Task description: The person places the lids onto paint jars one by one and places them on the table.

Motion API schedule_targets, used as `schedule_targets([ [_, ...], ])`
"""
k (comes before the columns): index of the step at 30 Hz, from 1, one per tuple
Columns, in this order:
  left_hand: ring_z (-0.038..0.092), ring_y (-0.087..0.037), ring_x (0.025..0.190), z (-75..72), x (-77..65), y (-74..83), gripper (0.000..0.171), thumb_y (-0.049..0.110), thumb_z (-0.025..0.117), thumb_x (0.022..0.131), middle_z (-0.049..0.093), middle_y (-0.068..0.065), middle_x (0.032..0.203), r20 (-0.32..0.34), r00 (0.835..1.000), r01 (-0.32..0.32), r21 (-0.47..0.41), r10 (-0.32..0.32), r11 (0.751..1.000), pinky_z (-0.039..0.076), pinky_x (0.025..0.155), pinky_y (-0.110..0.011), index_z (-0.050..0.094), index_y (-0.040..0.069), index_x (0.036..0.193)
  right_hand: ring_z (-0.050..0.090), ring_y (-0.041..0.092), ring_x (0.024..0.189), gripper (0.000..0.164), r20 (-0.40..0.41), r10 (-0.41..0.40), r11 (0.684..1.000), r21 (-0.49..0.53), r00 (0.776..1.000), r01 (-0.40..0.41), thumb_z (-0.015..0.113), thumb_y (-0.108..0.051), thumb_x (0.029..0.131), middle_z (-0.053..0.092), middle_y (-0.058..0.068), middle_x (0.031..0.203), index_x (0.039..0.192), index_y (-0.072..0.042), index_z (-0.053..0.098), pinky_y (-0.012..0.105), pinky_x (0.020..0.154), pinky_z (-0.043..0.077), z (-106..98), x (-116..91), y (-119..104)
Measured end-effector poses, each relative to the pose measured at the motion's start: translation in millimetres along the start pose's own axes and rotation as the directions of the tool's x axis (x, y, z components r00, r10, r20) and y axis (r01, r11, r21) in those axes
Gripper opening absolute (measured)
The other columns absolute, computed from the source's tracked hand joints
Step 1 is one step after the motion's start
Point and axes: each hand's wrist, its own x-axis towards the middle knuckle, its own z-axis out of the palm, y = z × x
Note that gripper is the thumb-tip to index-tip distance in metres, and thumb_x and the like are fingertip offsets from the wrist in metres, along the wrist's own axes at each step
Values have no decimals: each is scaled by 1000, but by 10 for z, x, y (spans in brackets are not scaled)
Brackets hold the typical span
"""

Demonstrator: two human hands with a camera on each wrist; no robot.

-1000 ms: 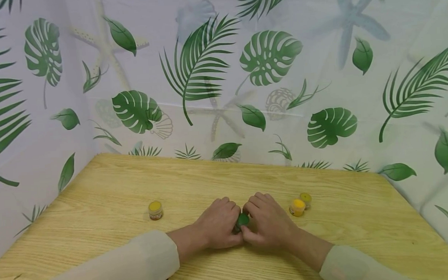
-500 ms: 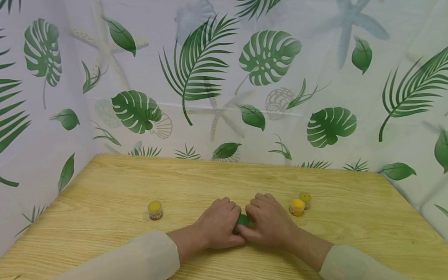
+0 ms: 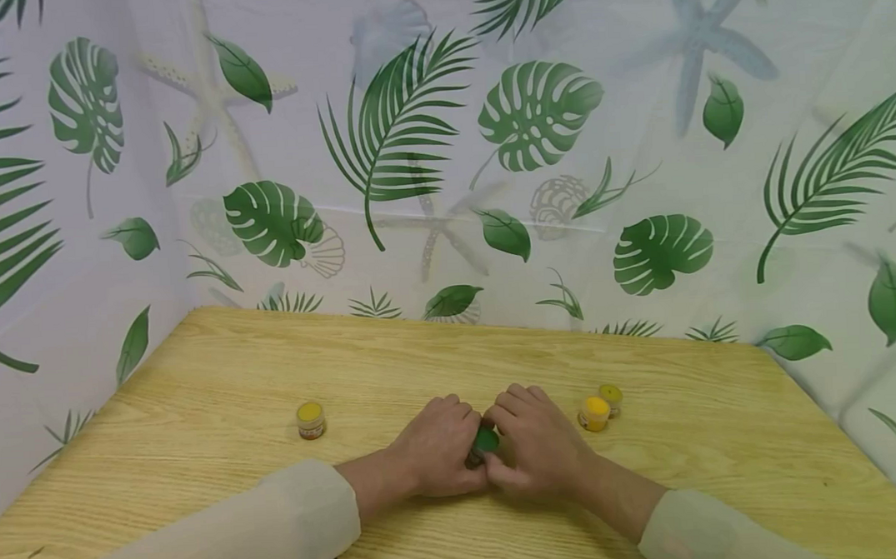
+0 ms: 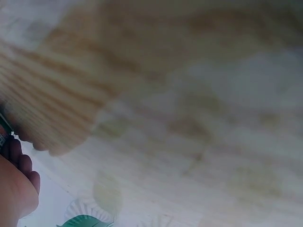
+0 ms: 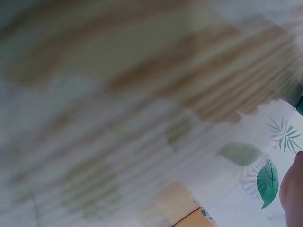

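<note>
In the head view, a small green-topped paint jar (image 3: 487,439) sits between both hands near the middle of the table. My left hand (image 3: 439,448) grips it from the left side. The right hand (image 3: 539,439) has its thumb and curled fingers at the green top from the other side. Most of the jar's body is hidden behind the fingers. In the left wrist view, only part of the left hand (image 4: 18,189) and a sliver of the jar (image 4: 4,126) show at the edge. The right wrist view catches the right hand (image 5: 293,191) at its border.
A yellow-topped jar (image 3: 311,420) stands on the wooden table (image 3: 220,381) left of the hands. To their right, an orange-yellow jar (image 3: 594,414) stands against an olive-yellow jar (image 3: 612,398). A leaf-printed cloth (image 3: 431,230) hangs behind the table.
The right hand's fingers and thumb close over the jar's green top, then draw back a little, showing more of it now. The left hand and the other jars stay put.
</note>
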Motion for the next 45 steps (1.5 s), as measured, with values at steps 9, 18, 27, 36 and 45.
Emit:
schedule_targets([
  [9,38,-8,69,-12,-7,9,31,49,64,86,48,10,73,-11,1000,-5,-7,5,1000,32,65,-22,58,19,84,45,11,79,20,18,6,1000,-10,1000,-6,63,-35,76,54,-8,81,86,-17,61,29,73,37,-16,4,-13],
  [18,38,-8,68,-17,4,25,31,48,66,84,47,10,71,-22,1000,-10,7,10,1000,32,65,-22,56,19,80,42,10,76,23,41,49,999,-24,998,-48,66,-40,76,48,-10,76,79,-20,56,29,73,36,-26,8,-12],
  [27,38,-8,68,-11,15,46,36,54,67,84,47,10,73,7,1000,-3,9,3,1000,32,65,-22,55,20,81,35,8,68,34,39,89,995,-41,995,-88,67,-47,80,37,-13,66,68,-22,47,27,69,31,-45,3,-26],
  [36,40,-9,68,-37,14,26,36,52,64,85,49,9,72,-6,1000,1,4,-1,1000,34,65,-23,60,16,86,45,11,79,22,5,49,999,19,999,-49,61,-33,78,58,-6,85,91,-16,63,29,74,38,-27,3,16],
  [45,42,-8,70,-48,-5,-12,36,51,63,86,54,10,76,9,999,34,-20,-34,999,37,68,-23,63,16,92,47,11,82,25,25,-3,999,43,1000,2,60,-28,74,59,-5,90,96,-15,63,29,76,40,15,-9,30],
])
